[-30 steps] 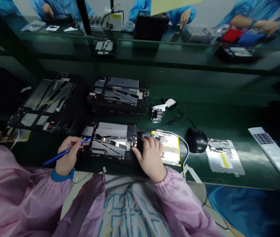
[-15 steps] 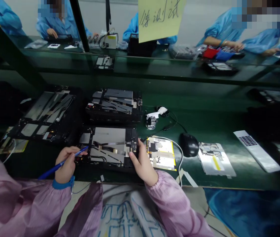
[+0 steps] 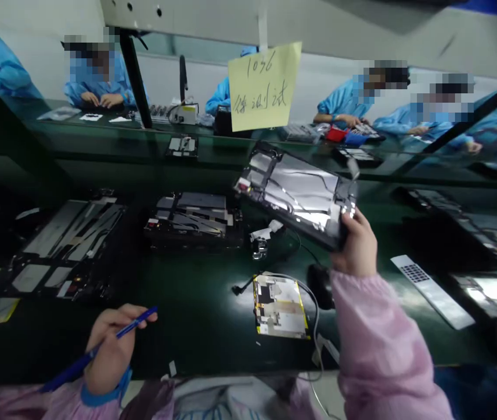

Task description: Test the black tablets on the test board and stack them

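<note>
My right hand (image 3: 357, 242) grips the right end of an opened tablet (image 3: 301, 186), its silver inner plates and dark cables facing up. It is held tilted in the air above the bench, its left end higher. My left hand (image 3: 111, 344), with a blue wristband, is closed around a slim blue pen-like tool (image 3: 137, 322) over the front left of the bench. Below the raised tablet lies a flat yellow-edged panel (image 3: 280, 306) with a white cable (image 3: 314, 297) along it.
Stacked open tablets (image 3: 193, 213) stand at the back, and another stack (image 3: 67, 242) at the left. A black mouse (image 3: 321, 286), a white keypad strip (image 3: 432, 291) and a small clear device (image 3: 259, 248) lie about. A yellow note (image 3: 266, 87) hangs ahead; several people in blue work beyond.
My right hand has lifted the tablet off the bench, up and to the right. My left hand has come away from it, still holding the blue tool. The camera view has tilted up.
</note>
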The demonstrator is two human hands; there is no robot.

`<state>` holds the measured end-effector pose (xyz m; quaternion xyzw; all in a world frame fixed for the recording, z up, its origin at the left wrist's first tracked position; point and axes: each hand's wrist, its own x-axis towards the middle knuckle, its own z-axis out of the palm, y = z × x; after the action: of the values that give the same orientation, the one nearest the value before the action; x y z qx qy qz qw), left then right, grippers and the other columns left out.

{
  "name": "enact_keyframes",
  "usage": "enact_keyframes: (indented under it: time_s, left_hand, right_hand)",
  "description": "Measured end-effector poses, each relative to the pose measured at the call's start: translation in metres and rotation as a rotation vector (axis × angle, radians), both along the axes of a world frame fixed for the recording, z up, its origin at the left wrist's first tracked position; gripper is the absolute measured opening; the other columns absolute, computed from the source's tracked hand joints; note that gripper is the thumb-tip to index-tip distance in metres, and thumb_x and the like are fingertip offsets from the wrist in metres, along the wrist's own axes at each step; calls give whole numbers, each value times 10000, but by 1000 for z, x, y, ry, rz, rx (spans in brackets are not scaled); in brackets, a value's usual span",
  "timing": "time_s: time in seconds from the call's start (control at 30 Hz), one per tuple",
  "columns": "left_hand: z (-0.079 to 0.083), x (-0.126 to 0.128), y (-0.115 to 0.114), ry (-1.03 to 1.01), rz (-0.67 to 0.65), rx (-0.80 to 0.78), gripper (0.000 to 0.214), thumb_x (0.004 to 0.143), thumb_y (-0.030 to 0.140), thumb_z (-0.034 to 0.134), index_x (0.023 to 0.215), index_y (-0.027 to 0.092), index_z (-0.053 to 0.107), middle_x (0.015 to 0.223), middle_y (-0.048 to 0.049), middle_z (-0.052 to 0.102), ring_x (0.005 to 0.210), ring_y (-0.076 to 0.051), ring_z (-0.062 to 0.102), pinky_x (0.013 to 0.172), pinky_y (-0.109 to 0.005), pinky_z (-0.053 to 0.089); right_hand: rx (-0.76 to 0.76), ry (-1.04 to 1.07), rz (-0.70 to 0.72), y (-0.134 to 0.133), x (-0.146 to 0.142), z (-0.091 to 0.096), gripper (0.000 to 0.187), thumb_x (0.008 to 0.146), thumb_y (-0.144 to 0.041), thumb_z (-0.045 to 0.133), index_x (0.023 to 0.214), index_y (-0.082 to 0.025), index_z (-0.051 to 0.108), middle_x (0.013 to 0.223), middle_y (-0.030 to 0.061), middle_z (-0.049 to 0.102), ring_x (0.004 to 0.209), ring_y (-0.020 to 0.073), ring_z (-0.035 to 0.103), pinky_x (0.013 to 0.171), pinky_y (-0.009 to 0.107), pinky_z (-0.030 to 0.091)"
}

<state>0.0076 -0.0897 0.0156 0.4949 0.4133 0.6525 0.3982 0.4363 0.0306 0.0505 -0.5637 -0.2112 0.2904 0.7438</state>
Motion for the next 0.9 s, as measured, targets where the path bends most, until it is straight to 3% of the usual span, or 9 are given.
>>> enact_keyframes:
  time_s: [0.1, 0.2, 0.37, 0.47, 0.53, 0.6, 0.7, 0.77, 0.9]
  left_hand:
    - [-10, 13, 20, 11, -48, 54, 252, 848, 466, 611, 798, 222, 651, 678, -33, 672, 678, -215, 687, 657, -374, 600]
    - [-15, 16, 35, 155, -28, 44, 284, 882, 469, 572, 941, 198, 637, 860, -73, 715, 811, -246, 702, 779, -429, 584]
    - [-8, 13, 50, 505, 115, 39, 271, 942, 410, 470, 967, 175, 604, 1122, -141, 695, 1118, -290, 634, 1008, -497, 471]
    - [2, 14, 71, 767, 210, 103, 163, 881, 325, 571, 956, 183, 547, 1370, -171, 542, 1324, -307, 471, 1100, -509, 377]
    - [6, 16, 90, 824, 249, 83, 240, 842, 322, 604, 1002, 181, 495, 1434, -199, 453, 1383, -331, 386, 1107, -516, 362]
    - [9, 17, 110, 783, 284, 28, 258, 824, 349, 595, 978, 190, 462, 1314, -186, 535, 1336, -348, 445, 1049, -496, 427]
    - [10, 20, 129, 719, 306, -60, 241, 787, 390, 600, 878, 229, 446, 934, -89, 619, 1057, -346, 649, 826, -456, 548]
    - [13, 23, 129, 680, 298, -31, 236, 758, 382, 622, 831, 249, 441, 863, -84, 608, 981, -346, 666, 775, -474, 552]
    - [24, 24, 98, 571, 250, 83, 232, 755, 320, 651, 853, 253, 452, 1162, -145, 599, 1081, -315, 617, 889, -480, 514]
  right_hand:
    - [-36, -16, 35, 81, 12, -3, 387, 742, -147, 575, 1123, -186, 628, 960, 9, 691, 745, 98, 652, 699, 236, 549]
    - [-130, -40, 134, 145, 1, -13, 389, 744, -131, 620, 1133, -116, 611, 878, 25, 692, 721, 127, 648, 688, 286, 553]
    - [-206, -144, 310, 191, -31, -27, 278, 895, -301, 606, 1101, -114, 613, 1057, 79, 676, 931, 173, 655, 844, 370, 540]
    - [-207, -226, 415, 181, -57, -32, 321, 850, -306, 649, 1098, -103, 625, 1156, 108, 664, 1122, 198, 597, 1017, 371, 441]
    - [-209, -262, 525, 161, -80, -37, 342, 782, -299, 703, 1059, -106, 647, 1135, 115, 684, 1154, 217, 585, 1049, 366, 410]
    - [-218, -267, 650, 137, -104, -44, 331, 755, -329, 718, 1011, -126, 661, 1065, 110, 712, 1078, 231, 629, 1003, 390, 459]
    - [-227, -237, 768, 106, -133, -48, 353, 787, -362, 662, 1067, -151, 628, 1000, 93, 726, 920, 224, 684, 873, 412, 546]
    - [-220, -218, 782, 91, -142, -43, 396, 821, -373, 599, 1154, -160, 579, 1028, 85, 719, 910, 215, 689, 842, 403, 564]
    - [-152, -203, 729, 53, -138, -24, 499, 870, -372, 497, 1342, -215, 448, 1220, 51, 652, 1110, 194, 627, 959, 375, 517]
